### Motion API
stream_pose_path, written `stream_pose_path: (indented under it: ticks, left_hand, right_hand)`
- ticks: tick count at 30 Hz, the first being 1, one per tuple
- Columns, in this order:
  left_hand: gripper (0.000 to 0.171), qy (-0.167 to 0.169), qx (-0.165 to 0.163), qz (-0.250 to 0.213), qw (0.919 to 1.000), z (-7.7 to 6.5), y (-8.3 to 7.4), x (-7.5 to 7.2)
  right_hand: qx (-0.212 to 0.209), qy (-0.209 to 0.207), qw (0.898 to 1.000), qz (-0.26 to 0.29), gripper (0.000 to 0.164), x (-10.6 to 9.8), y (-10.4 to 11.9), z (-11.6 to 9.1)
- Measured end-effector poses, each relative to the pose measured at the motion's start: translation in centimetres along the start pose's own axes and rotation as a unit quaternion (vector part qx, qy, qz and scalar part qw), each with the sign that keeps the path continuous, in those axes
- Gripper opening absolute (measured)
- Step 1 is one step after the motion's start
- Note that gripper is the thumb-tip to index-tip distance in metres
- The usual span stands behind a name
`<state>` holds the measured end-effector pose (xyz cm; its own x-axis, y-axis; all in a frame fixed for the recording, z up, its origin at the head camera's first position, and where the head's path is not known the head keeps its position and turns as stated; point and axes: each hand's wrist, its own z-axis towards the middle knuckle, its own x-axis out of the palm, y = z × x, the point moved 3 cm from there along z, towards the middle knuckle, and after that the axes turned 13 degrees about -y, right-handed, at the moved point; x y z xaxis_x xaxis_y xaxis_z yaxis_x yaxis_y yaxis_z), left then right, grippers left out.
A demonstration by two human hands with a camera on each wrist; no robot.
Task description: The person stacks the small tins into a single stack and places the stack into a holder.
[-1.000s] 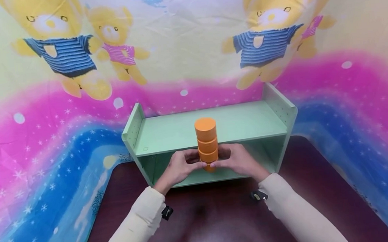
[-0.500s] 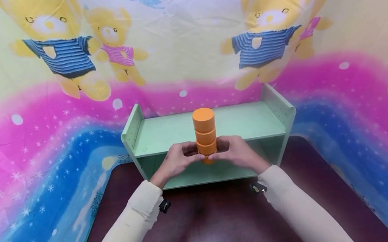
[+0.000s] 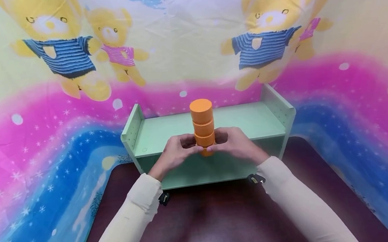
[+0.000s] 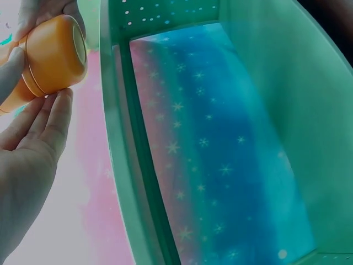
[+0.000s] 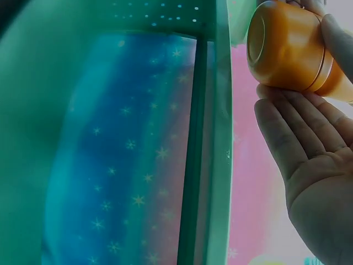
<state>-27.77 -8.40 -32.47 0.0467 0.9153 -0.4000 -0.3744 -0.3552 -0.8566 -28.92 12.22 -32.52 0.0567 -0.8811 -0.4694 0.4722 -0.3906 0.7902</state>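
Observation:
Several orange cylindrical containers stand one on another as an upright stack (image 3: 203, 122), held in front of the pale green shelf (image 3: 238, 119). My left hand (image 3: 174, 153) and right hand (image 3: 236, 142) grip the low part of the stack from opposite sides, thumbs on the near face. In the left wrist view the rounded bottom of the lowest container (image 4: 55, 55) shows, with the fingers of my left hand (image 4: 33, 149) against its side. The right wrist view shows my right hand (image 5: 320, 165) likewise on it. The stack's far side is hidden.
The shelf has an upper board, a compartment below it and raised side panels (image 3: 278, 103). It stands on a dark red-brown table (image 3: 208, 218). A cloth printed with bears (image 3: 65, 55) hangs behind and at both sides.
Both hands have raised the orange stack steadily, moving it slightly left in the head view. The stack's top now overlaps the back edge of the shelf's upper board. The grip looks the same.

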Motion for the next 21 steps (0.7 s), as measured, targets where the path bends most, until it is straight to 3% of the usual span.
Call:
stream_pose_path:
  ticks: [21]
  left_hand:
    - [0.042,-0.016,-0.032,0.017,0.9992,2.0,0.5,0.4]
  right_hand:
    - [0.017,-0.003,1.000,-0.026,0.055,-0.4,-1.0,1.9]
